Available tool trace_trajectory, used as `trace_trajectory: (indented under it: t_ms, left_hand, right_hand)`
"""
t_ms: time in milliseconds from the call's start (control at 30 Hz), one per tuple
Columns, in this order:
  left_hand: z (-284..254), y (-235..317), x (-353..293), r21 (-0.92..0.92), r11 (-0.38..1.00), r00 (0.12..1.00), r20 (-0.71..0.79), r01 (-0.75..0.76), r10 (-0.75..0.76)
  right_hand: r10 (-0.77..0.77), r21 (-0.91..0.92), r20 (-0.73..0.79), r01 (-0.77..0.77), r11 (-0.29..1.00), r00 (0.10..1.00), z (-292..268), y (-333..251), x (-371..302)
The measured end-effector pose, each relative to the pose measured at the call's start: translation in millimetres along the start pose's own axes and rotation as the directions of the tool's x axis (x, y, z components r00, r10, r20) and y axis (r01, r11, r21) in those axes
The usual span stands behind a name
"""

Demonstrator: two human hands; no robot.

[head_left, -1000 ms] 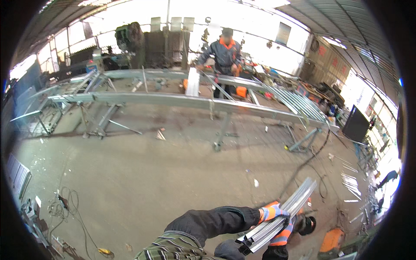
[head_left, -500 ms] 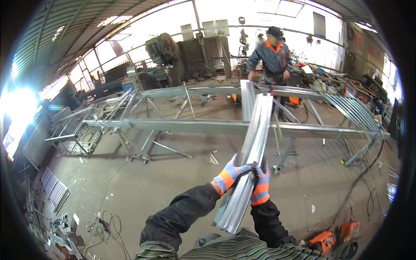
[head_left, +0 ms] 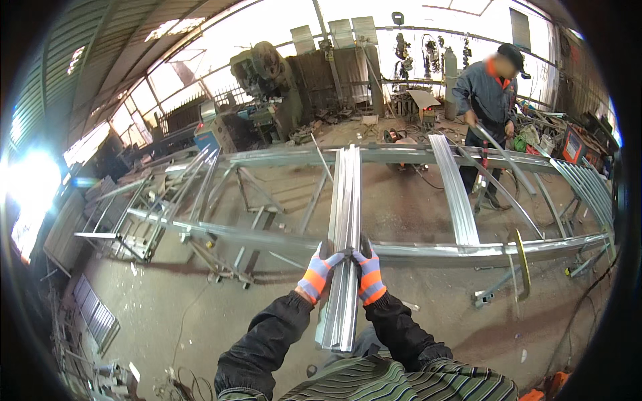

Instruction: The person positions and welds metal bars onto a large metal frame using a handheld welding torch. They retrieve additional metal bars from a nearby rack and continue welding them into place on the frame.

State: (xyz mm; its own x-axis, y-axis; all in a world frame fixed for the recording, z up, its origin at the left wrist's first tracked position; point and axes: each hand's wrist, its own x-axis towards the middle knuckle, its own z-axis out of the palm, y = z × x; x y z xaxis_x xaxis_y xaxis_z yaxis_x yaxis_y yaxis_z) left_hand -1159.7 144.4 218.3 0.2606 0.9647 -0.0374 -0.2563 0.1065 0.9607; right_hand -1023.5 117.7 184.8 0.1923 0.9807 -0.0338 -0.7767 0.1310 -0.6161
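The left hand (head_left: 319,272) and right hand (head_left: 370,272) clasp opposite sides of the metal profiles (head_left: 345,200), whose long axis runs near to far, across the near rail (head_left: 421,250).

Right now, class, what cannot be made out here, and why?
Head view, undersides of the metal profiles: hidden by their upper faces.
Head view, palms of the left hand and right hand: hidden by the hands' own backs.
Head view, orange object: cut off by the lower edge.
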Motion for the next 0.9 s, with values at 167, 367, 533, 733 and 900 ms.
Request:
trace_trajectory:
  t_ms: [167, 367, 533, 733, 900]
  left_hand:
    - [-76, 1, 130, -0.072, 0.980, 0.982, -0.015, 0.184, -0.186]
    - [-159, -13, 265, 0.112, 0.993, 0.996, 0.078, 0.037, -0.046]
    - [-212, -28, 368, 0.188, 0.981, 0.974, 0.211, 0.042, -0.082]
    - [-233, -92, 440, -0.080, 0.952, 0.950, 0.125, 0.296, -0.285]
    - [-235, -153, 431, -0.313, 0.754, 0.798, 0.020, 0.577, -0.602]
  right_hand:
    - [-0.141, -0.501, 0.010, 0.127, 0.856, 0.990, 17, 64, 138]
    - [-0.060, -0.414, -0.174, -0.018, 0.910, 0.983, 28, 138, 275]
    - [-0.035, -0.552, -0.279, -0.131, 0.824, 0.960, 32, 162, 369]
    - [0.099, -0.446, -0.280, -0.220, 0.868, 0.955, -4, 186, 443]
    - [-0.151, -0.769, -0.138, -0.010, 0.639, 0.979, -48, 202, 446]
